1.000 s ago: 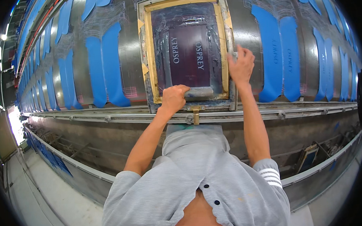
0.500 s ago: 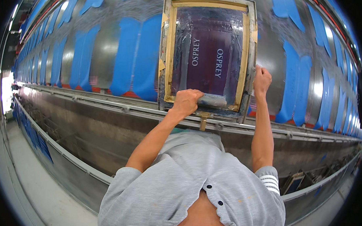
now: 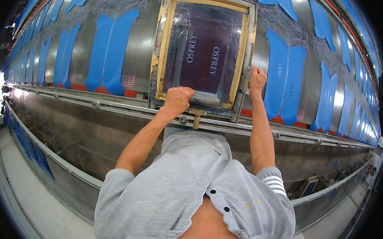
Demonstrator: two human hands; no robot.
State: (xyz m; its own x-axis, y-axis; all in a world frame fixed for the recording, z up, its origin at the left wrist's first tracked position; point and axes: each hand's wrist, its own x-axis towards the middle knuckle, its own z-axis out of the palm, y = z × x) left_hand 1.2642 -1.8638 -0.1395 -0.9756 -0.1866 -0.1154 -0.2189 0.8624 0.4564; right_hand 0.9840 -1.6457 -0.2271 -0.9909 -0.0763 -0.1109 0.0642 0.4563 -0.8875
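A screen-printing frame, metal outside with a yellowish inner border, lies on the long table in front of me. Its dark purple mesh carries pale lettering. Closed around the left end of a grey squeegee, my left hand rests at the near end of the mesh. My right hand is curled in a fist at the frame's right edge, its fingers closed on that side; the exact grip is partly hidden. Just right of the frame lies a pair of blue fabric pieces, faintly lettered.
More blue fabric pieces lie in rows on the metal table. A metal rail runs along its near edge, where a brass-coloured bracket meets the frame. Below is a trough-like shelf; a small framed panel leans at lower right.
The frame, with both hands on it, has shifted right along the table, away from the left blue pieces and closer to the right pair. The squeegee stays at the mesh's near end.
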